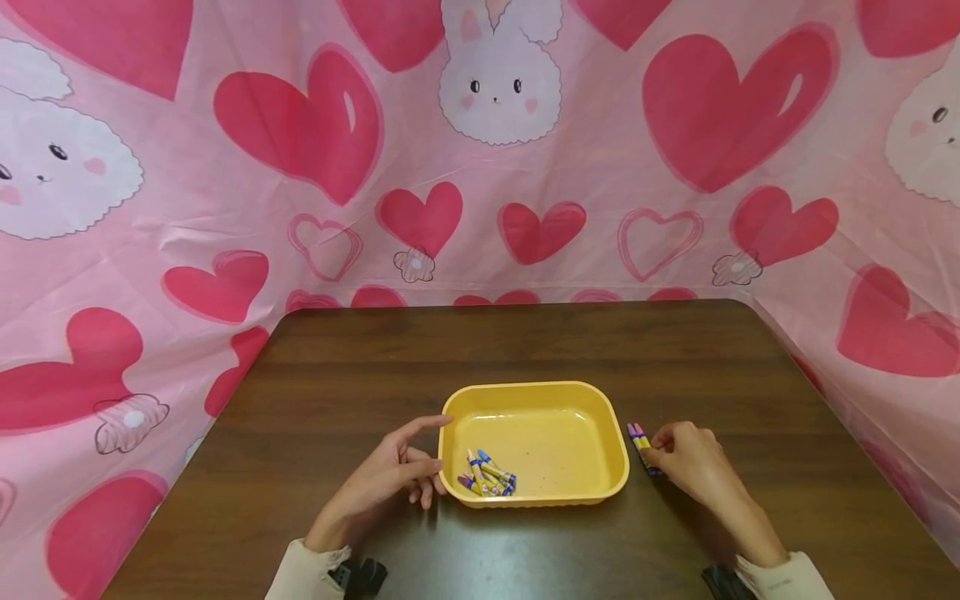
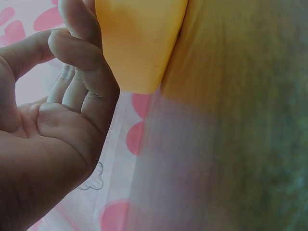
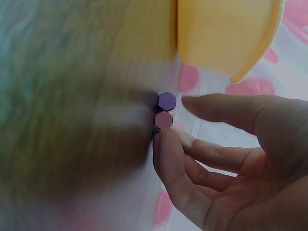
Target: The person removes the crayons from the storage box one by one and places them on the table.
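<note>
My left hand [image 1: 393, 471] is at the left side of a yellow tray [image 1: 551, 500], its index finger reaching the rim and its thumb against the side wall. Several crayons [image 1: 487, 477] in yellow wrappers lie in a loose pile in the tray's front left corner. Right of the tray, a purple crayon [image 3: 167, 101] and a pink crayon [image 3: 163, 120] lie side by side on the table. My right hand [image 1: 693, 462] is at this pair, with a fingertip touching the pink one. Its thumb tip stands just short of the purple one in the right wrist view.
The dark wooden table [image 1: 510, 342] extends beyond the tray to its back edge. A pink cloth [image 1: 465, 167] with hearts and rabbits hangs behind and along both sides.
</note>
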Demonstrator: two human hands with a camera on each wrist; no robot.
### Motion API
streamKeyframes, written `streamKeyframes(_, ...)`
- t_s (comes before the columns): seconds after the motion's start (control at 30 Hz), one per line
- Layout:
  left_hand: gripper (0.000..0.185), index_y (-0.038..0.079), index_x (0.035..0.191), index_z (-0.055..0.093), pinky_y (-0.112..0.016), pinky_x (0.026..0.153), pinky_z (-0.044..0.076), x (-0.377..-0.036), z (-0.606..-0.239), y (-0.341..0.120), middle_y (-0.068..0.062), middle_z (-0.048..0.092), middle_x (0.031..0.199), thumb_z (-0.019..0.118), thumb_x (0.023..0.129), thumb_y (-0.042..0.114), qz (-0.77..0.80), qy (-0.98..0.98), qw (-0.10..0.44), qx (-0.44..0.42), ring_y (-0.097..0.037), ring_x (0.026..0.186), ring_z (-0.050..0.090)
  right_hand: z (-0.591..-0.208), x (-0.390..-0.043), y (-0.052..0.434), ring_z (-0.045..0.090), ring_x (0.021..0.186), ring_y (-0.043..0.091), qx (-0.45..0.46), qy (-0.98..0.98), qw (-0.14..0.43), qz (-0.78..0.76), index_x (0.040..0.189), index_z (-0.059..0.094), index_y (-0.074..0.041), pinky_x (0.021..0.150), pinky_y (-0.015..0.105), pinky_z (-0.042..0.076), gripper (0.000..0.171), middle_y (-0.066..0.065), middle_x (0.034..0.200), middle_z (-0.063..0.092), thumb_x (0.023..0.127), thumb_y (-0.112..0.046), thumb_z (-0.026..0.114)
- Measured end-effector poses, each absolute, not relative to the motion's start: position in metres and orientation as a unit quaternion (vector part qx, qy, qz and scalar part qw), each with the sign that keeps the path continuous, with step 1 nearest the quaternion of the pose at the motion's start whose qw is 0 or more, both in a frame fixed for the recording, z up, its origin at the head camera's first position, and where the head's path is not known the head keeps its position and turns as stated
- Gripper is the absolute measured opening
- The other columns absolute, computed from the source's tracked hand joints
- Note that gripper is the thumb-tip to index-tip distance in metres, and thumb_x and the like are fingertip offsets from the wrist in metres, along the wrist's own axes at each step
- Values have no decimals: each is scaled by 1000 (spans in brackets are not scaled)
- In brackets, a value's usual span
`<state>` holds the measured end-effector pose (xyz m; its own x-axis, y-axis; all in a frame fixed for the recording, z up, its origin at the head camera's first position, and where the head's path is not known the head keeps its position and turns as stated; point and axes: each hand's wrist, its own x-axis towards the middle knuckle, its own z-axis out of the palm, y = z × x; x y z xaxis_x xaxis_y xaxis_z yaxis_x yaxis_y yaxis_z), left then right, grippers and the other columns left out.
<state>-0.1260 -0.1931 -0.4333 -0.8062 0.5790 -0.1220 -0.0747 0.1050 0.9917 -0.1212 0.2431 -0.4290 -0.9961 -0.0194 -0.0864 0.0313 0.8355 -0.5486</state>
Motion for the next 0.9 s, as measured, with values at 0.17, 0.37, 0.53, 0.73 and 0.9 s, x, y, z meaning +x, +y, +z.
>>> streamKeyframes(0.17,63,7,153,30,-23,52,49,-126,-433,-193,-26,70,84,61,99,13,642,702,253,177,-18,57,66,-428,-122,239,52,62,18,4,965,41,-260,77,69,-6,55,33,41,16,-1,68,59,83,-19,77)
streamKeyframes(0.37,62,6,153,30,-24,52,49,-125,-433,-193,-27,70,84,60,99,12,639,704,255,175,-18,57,66,-427,-120,237,51,63,20,8,968,43,-247,74,66,-8,57,35,41,17,0,66,56,83,-19,76)
streamKeyframes(0.53,62,6,153,30,-24,53,49,-126,-433,-192,-27,70,85,60,99,12,637,707,256,172,-18,57,66,-425,-119,237,53,65,21,5,969,33,-244,77,69,-6,59,37,44,15,0,68,59,83,-19,76)
streamKeyframes(0.73,62,5,153,29,-23,52,49,-127,-435,-192,-19,72,82,59,100,10,644,698,255,181,-17,57,66,-418,-117,239,58,68,22,-1,969,10,-247,84,71,-2,60,41,48,14,2,73,64,84,-16,73)
streamKeyframes(0.9,61,5,154,29,-23,51,48,-127,-437,-193,-14,73,81,57,100,8,652,689,254,189,-16,56,66,-409,-115,237,61,68,23,-26,967,-55,-248,84,72,-1,61,46,50,9,5,74,67,82,-10,71)
